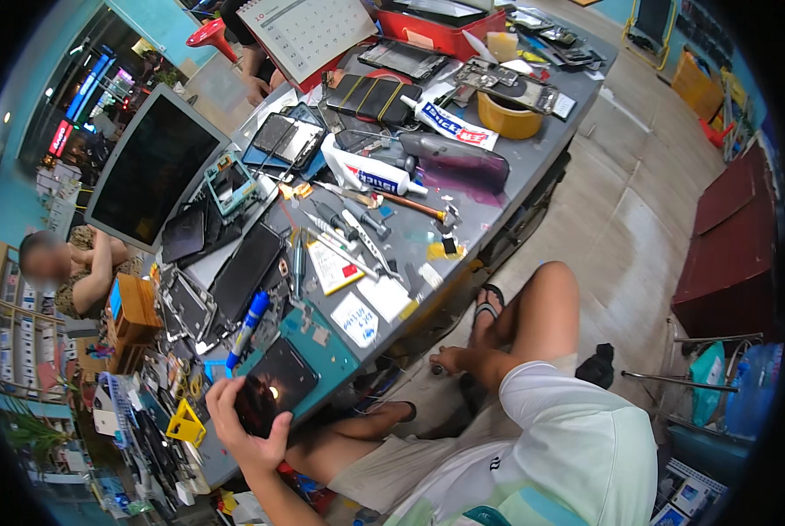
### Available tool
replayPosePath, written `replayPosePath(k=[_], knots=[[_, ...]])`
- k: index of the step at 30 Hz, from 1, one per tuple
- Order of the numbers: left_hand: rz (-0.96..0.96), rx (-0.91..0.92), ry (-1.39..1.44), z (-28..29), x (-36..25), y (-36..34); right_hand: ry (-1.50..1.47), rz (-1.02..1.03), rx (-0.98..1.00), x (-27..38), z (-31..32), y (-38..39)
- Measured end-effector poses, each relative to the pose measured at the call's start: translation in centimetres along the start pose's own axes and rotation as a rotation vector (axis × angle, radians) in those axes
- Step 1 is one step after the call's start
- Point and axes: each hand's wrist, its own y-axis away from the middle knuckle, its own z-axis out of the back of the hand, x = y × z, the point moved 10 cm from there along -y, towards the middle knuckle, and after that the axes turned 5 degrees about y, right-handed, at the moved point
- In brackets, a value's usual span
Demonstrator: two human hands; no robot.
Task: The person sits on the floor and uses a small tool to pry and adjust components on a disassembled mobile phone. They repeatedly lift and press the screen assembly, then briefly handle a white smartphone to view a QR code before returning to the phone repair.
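At 7 o'clock, left hand [239, 430] grips dark phone [274, 386] by lower edge, fingers wrapped round, phone tilted over green mat [335, 355] at bench edge; slip risk, one-handed hold on glossy glass, lamp glare on it. At 5 o'clock, right hand [449, 359] low near knee, fingers loosely curled, holding nothing visible

Grey counter [533, 167] bearing a dark flat monitor [151, 167], a white desk calendar [309, 31], a red plastic tray [445, 35], a yellow tape roll [508, 118], two white glue tubes [371, 173], a blue marker [248, 326] and scattered dismantled phone screens [243, 272].
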Motion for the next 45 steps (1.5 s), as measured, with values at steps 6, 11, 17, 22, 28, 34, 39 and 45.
replayPosePath(k=[6,11,17,22,28,34,39,45], knots=[[0.064,0.040,-0.029,-0.3,0.1,-0.3,-0.137,-0.041,-0.019,-0.5,-0.4,0.3],[0.096,0.051,-0.040,-0.5,0.3,-0.1,-0.167,-0.020,-0.033,-0.5,-0.9,0.8],[0.045,0.029,-0.051,-0.3,0.3,0.0,-0.005,-0.176,-0.038,-2.8,-0.2,-0.2],[0.059,0.060,0.005,-0.5,0.1,0.0,0.531,0.277,0.228,3.1,1.1,1.5],[0.042,0.042,0.062,-0.6,-0.2,0.1,0.398,0.315,0.472,15.8,9.5,16.2],[0.040,-0.003,0.115,-0.5,0.1,0.1,-0.195,0.909,-0.046,32.8,34.1,38.1],[0.007,-0.031,0.110,0.1,0.1,0.6,-0.103,0.842,-0.567,37.3,49.2,42.4],[-0.079,-0.068,0.129,0.5,-0.1,0.9,0.310,0.773,-0.882,40.7,56.4,39.2]])
